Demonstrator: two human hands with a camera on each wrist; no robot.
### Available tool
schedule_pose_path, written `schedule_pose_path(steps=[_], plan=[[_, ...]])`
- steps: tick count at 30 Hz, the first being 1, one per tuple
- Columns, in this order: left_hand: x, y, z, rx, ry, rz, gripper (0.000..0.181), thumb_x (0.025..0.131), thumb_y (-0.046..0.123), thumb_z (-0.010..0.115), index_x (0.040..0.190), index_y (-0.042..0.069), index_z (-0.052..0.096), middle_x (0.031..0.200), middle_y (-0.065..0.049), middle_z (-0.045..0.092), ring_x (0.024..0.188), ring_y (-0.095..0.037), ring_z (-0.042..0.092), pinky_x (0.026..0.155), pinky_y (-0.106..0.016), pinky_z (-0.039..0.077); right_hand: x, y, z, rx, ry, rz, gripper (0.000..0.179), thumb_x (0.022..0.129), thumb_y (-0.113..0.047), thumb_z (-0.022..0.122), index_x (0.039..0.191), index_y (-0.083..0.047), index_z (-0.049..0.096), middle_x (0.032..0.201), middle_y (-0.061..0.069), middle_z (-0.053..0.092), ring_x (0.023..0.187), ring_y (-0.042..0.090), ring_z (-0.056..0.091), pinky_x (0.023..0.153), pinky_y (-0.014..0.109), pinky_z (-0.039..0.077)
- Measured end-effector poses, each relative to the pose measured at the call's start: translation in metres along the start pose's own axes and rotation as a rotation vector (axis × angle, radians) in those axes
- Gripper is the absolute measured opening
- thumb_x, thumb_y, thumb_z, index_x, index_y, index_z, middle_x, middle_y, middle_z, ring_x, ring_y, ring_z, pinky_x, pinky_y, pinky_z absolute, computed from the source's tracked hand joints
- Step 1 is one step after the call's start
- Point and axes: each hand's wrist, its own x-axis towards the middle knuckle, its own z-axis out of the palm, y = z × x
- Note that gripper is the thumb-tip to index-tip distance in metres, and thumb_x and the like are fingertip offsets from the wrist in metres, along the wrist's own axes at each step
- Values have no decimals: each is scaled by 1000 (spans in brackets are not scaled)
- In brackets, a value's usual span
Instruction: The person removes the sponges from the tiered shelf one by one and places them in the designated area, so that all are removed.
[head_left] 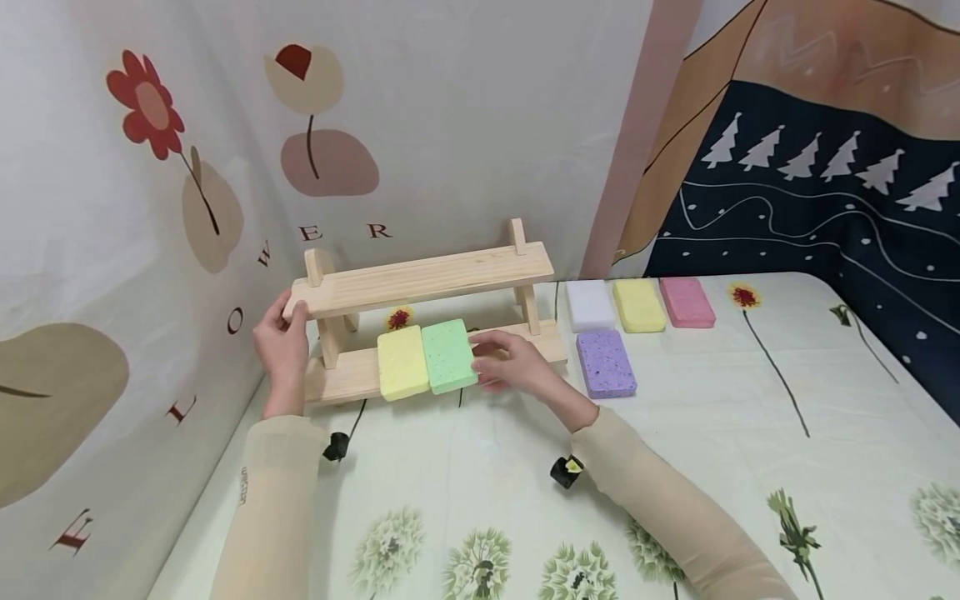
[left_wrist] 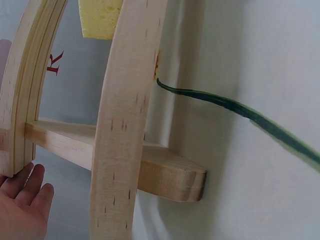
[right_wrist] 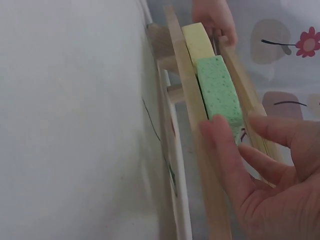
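A two-tier wooden shelf [head_left: 442, 275] stands against the printed backdrop. My left hand [head_left: 283, 348] holds the left end of its upper board, thumb at the front edge; the left wrist view shows the fingers [left_wrist: 32, 185] at that board's end. On the lower board, a yellow sponge [head_left: 402, 362] and a green sponge [head_left: 449, 356] stand side by side, leaning back. My right hand [head_left: 513, 364] is at the green sponge's right edge. In the right wrist view its fingers are spread, the fingertips [right_wrist: 220, 125] right at the sponge's near end.
Right of the shelf lie a white sponge [head_left: 590, 306], another yellow sponge [head_left: 639, 305] and a pink sponge [head_left: 687, 302] in a row, with a purple sponge [head_left: 606, 364] in front. A flower-printed cloth [head_left: 480, 467] covers the table. Fabric backdrops [head_left: 465, 108] rise behind and at left.
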Motion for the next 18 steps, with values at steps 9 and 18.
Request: schedule_pose_path(steps=[9, 18], plan=[[-1, 1, 0, 0, -2, 1, 47, 99, 32, 58, 144, 17, 54, 147, -7, 55, 127, -11, 58, 110, -24, 46, -6, -4, 3, -3, 78, 2, 45, 92, 2, 63, 137, -1, 56, 127, 24, 61, 77, 16, 68, 79, 42, 63], [-1, -1, 0, -4, -3, 31, 47, 100, 30, 57, 145, 15, 53, 147, -9, 55, 127, -12, 58, 110, -25, 46, -24, -6, -15, 29, 50, -25, 48, 91, 5, 60, 138, 3, 52, 135, 29, 55, 103, 27, 67, 83, 39, 62]])
